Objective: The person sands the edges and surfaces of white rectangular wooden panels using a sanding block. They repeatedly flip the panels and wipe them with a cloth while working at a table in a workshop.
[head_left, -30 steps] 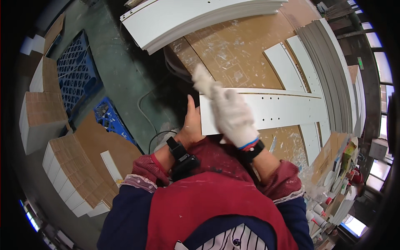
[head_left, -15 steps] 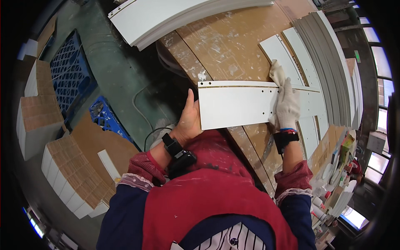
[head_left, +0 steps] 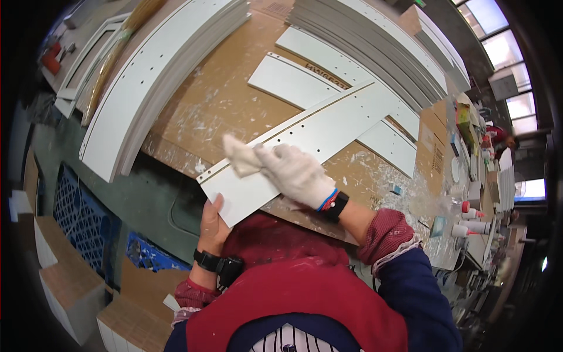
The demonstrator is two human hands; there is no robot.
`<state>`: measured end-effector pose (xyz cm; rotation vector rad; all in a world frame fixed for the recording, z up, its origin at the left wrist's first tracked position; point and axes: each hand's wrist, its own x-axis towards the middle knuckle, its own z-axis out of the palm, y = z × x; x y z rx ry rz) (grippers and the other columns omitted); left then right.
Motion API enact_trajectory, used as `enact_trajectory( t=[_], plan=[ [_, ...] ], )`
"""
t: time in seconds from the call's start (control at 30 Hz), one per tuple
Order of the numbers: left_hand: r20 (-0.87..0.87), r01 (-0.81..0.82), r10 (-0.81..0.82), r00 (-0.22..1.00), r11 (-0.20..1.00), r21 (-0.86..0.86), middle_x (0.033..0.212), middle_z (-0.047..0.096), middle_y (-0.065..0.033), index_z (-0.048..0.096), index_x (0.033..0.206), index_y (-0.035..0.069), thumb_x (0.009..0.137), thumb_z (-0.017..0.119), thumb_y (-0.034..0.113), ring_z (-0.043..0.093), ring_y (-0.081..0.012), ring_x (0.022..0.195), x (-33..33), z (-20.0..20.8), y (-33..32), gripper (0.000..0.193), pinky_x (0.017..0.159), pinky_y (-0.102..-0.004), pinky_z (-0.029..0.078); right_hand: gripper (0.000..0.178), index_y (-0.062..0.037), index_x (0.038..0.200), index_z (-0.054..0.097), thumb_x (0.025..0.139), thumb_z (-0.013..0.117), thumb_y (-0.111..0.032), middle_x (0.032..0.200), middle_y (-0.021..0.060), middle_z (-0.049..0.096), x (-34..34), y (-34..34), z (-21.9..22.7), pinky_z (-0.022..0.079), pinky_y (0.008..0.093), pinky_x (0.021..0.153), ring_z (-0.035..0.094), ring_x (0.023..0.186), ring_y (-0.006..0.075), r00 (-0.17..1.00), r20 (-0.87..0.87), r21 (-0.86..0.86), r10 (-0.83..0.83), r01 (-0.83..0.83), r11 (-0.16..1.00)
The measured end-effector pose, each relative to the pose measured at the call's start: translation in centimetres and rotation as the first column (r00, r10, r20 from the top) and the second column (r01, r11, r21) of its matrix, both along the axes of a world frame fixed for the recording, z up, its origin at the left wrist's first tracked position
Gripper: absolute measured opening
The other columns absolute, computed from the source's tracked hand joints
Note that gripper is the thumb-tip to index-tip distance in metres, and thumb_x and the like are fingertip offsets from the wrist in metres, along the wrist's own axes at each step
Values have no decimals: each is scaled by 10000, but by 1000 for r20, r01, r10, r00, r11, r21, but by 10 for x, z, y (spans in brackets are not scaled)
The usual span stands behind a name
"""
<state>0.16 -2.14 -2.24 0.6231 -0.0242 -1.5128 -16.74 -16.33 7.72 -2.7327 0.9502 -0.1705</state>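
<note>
Now the white drilled panel lies slanted across the brown counter, its near end jutting over the counter edge toward the person; half a second ago it lay nearly level across the view.

Left hand: bare, black watch at the wrist, fingers closed on the panel's near corner from below, thumb on top. It holds the same end as before.

Right hand: white glove, black watch, fingers curled around a white cloth pressed onto the panel near its grooved edge. Half a second ago this hand sat out at the far end of the panel; it has come back to the near end.

Around: a stack of curved white panels at the left of the counter, loose white strips beyond the panel, a grey stack behind those. Blue crates stand on the floor at the left. Small bottles crowd the right end of the counter.
</note>
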Motion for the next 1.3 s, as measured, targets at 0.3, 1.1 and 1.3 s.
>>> enact_trajectory(
  t=[0.3,1.1,1.3],
  plan=[
    [134,-2,-3,991,999,42,1229,501,-163,347,1306,-49,804,548,-18,516,-299,1129,-8,6,13,542,981,-426,415,378,-208,1288,419,920,414,-297,1066,190,528,-139,-125,-2,470,417,801,568,930,364,722,-194,-27,-664,672,740],
    [215,-191,128,968,933,306,1245,514,-142,376,1305,-14,906,542,146,530,-276,1116,49,3,85,460,945,-432,452,344,-168,1169,499,836,468,-89,893,154,579,-109,-135,8,500,418,741,610,827,323,944,-106,-41,-311,308,950],
    [218,-206,143,965,930,303,1236,524,-144,392,1292,-20,903,550,159,535,-278,1104,54,-18,98,456,953,-424,438,222,-109,1026,557,884,435,-229,976,226,588,-240,-209,0,492,469,746,598,896,393,571,-320,-235,-756,725,648]
  ],
)
